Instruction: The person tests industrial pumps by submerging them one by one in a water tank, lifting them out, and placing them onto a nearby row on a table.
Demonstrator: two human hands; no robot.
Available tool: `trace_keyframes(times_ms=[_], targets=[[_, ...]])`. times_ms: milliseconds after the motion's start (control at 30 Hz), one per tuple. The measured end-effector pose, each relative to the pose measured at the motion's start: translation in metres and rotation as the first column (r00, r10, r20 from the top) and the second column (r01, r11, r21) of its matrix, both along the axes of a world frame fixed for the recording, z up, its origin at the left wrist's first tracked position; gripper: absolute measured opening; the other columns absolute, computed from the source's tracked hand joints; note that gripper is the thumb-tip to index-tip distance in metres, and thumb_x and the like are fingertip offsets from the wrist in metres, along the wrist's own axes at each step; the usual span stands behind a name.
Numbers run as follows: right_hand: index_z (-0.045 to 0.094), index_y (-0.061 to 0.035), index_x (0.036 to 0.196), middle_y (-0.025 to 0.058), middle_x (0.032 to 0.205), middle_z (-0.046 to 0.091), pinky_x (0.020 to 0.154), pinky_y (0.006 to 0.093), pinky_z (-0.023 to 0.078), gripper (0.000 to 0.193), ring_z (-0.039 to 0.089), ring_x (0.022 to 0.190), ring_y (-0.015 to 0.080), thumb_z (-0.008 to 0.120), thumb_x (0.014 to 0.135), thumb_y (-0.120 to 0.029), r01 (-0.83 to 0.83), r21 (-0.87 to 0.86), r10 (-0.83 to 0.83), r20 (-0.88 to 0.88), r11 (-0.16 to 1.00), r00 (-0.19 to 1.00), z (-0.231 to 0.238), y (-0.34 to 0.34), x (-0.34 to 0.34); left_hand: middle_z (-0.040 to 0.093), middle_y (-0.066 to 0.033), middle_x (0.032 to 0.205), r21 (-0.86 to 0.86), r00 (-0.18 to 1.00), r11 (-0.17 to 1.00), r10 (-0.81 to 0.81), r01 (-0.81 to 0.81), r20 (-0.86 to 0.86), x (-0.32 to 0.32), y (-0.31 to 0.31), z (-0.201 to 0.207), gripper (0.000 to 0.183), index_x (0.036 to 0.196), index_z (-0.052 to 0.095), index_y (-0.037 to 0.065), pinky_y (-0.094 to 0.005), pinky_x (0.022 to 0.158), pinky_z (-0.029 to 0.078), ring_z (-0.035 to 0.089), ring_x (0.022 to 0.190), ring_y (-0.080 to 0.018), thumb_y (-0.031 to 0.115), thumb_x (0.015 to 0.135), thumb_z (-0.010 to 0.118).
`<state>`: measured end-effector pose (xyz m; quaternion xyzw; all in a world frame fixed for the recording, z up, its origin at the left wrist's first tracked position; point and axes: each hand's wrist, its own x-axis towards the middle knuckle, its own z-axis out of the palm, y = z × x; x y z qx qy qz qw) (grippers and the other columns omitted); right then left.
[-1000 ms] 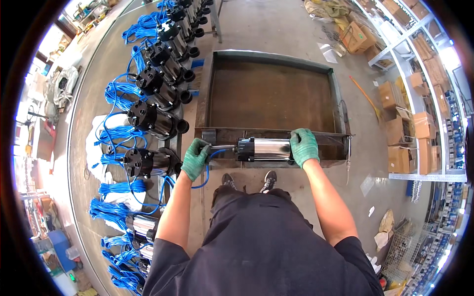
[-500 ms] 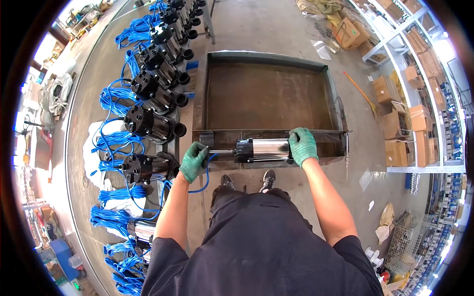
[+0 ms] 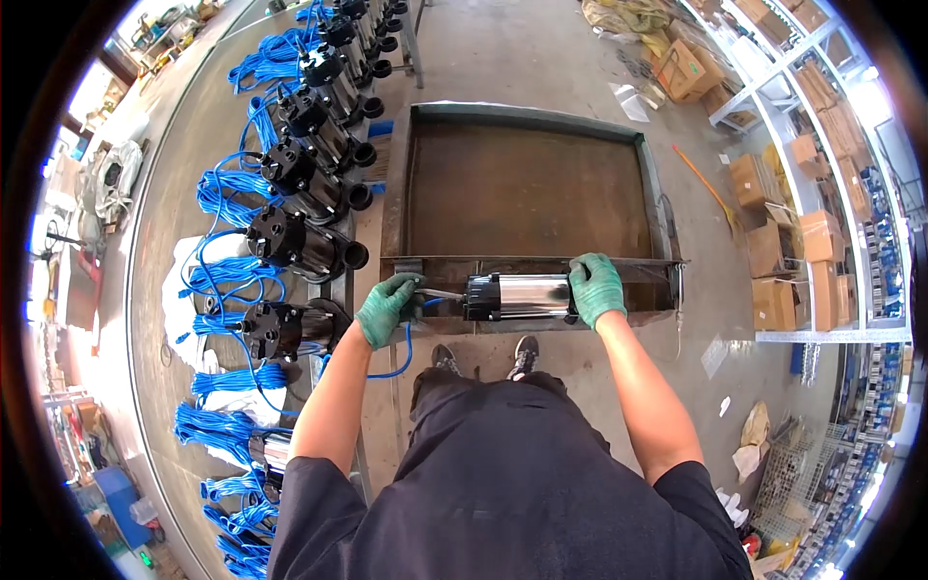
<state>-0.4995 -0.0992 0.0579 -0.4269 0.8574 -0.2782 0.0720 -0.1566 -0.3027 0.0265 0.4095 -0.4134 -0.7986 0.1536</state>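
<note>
A shiny metal cylindrical pump motor (image 3: 534,296) with a black left end lies sideways across the near compartment of the metal tank. My gloved right hand (image 3: 597,286) is closed around its right end. To its left, my gloved left hand (image 3: 389,307) pinches a thin metal rod-like tool (image 3: 441,293), whose far tip slants toward the motor's black end. The handle, if there is one, is hidden in the fingers. A blue cable (image 3: 404,358) loops beneath my left hand and shows again beside the black end.
On the left bench (image 3: 184,126) stands a row of black-and-silver pumps (image 3: 295,242) with coiled blue cables (image 3: 237,280). Ahead is the shallow rectangular tank (image 3: 527,193) holding brownish liquid. Shelving with cardboard boxes (image 3: 773,304) and a broom (image 3: 706,184) are at the right.
My left hand has turned and shifted slightly right, and the rod now slants instead of lying level with the motor. The cable has drawn closer under that hand. My right hand keeps its grip.
</note>
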Motion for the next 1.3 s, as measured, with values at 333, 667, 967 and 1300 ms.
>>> trace_keyframes(times_ms=[333, 667, 967, 1300], targets=[[0.071, -0.0056, 0.096, 0.0192, 0.104, 0.067, 0.088, 0.0483, 0.052, 0.016, 0.065, 0.098, 0.0412, 0.066, 0.092, -0.021, 0.002, 0.017, -0.002, 0.009, 1.0, 1.0, 0.002, 0.0, 0.0, 0.066, -0.0049, 0.089, 0.234, 0.976, 0.961, -0.104, 0.147, -0.189, 0.006, -0.002, -0.017, 0.038, 0.139, 0.06, 0.011, -0.0294, 0.066, 0.048, 0.06, 0.077, -0.0159, 0.025, 0.105, 0.06], [0.071, -0.0064, 0.097, 0.018, 0.104, 0.067, 0.09, 0.047, 0.051, 0.017, 0.064, 0.1, 0.0401, 0.066, 0.092, -0.022, 0.002, 0.039, -0.003, 0.026, 0.999, 1.0, 0.003, -0.003, 0.001, 0.07, -0.0024, 0.108, -0.33, 0.907, 0.867, -0.266, 0.373, 0.325, 0.007, 0.001, -0.042, 0.04, 0.133, 0.065, 0.008, -0.033, 0.08, 0.054, 0.063, 0.095, -0.0148, 0.018, 0.095, 0.073], [0.071, -0.0059, 0.097, 0.0187, 0.103, 0.067, 0.089, 0.0471, 0.051, 0.018, 0.064, 0.099, 0.0402, 0.065, 0.093, -0.023, -0.015, 0.022, 0.014, 0.05, 1.0, 0.999, 0.002, -0.005, 0.001, 0.063, -0.0025, 0.123, -0.435, 0.82, 0.739, -0.277, 0.515, 0.501, 0.01, -0.005, -0.054, 0.044, 0.145, 0.057, 0.013, -0.0321, 0.086, 0.052, 0.057, 0.101, -0.0131, 0.01, 0.101, 0.064], [0.071, -0.0042, 0.096, 0.0173, 0.103, 0.068, 0.091, 0.0428, 0.052, 0.014, 0.065, 0.098, 0.0364, 0.065, 0.092, -0.016, -0.007, 0.028, 0.006, 0.048, 1.0, 0.999, 0.003, 0.0, -0.001, 0.06, 0.0046, 0.094, 0.208, 0.963, 0.947, -0.21, 0.244, -0.171, 0.015, -0.008, -0.006, 0.054, 0.149, 0.053, 0.016, -0.0274, 0.073, 0.046, 0.051, 0.081, -0.0082, 0.026, 0.099, 0.07]])
